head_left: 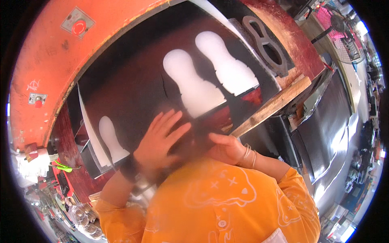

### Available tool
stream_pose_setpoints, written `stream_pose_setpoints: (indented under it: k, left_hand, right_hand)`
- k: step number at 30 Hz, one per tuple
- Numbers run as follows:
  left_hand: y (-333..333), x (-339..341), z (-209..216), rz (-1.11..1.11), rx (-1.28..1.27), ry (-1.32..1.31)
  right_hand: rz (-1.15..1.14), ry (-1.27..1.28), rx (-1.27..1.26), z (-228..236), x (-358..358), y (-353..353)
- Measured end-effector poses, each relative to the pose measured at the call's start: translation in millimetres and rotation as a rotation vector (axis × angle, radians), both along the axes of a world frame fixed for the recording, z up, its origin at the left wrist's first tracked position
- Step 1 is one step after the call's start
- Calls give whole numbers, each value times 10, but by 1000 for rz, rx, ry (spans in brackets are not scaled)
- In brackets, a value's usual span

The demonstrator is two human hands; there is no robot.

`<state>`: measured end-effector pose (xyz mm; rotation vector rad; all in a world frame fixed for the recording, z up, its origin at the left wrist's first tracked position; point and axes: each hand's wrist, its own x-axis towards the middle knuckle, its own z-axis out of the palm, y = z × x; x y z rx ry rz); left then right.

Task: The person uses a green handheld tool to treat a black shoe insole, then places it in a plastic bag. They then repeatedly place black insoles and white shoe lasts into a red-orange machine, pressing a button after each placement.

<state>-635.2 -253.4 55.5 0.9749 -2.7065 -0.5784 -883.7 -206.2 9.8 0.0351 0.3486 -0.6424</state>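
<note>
A black sheet (129, 77) lies on the work table with sole-shaped openings cut through it. White shows through the left opening (109, 137), the middle opening (190, 85) and the right opening (227, 65). Dark red shows at the lower ends of the middle and right ones. My left hand (160, 139) is open over the sheet's near part, fingers spread, blurred toward the wrist. Close to my body, my right hand (229, 148) has its thumb pointing left and its fingers mostly hidden. A dark blur lies between the hands; what my right hand grips is unclear.
A sole-shaped metal cutting die (265, 44) rests at the sheet's far right. Behind and left curves an orange machine (44, 77) with a red button (79, 27). A wooden strip (271, 105) runs along the right, beside dark glossy sheets (324, 137). A fan (342, 32) stands far right.
</note>
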Motion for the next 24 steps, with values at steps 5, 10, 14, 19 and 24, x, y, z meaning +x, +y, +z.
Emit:
stream_pose_setpoints:
  k: [5,10,14,19,24]
  left_hand:
    - [-183,180,112,474,307,470]
    - [-372,1048,877,771,-658,686]
    - [47,1105,617,339,-53,616]
    - [525,865,-111,38,-27,84]
    - [275,1032,-28,267,97,391]
  right_hand:
    - [-171,129,-147,-15,114,56]
    - [-180,267,-193,-88,258,188]
    - [78,219,-88,-54,577,385]
    - [-108,50,-168,43,979,507]
    - [-181,314,-341,-86,1014,645]
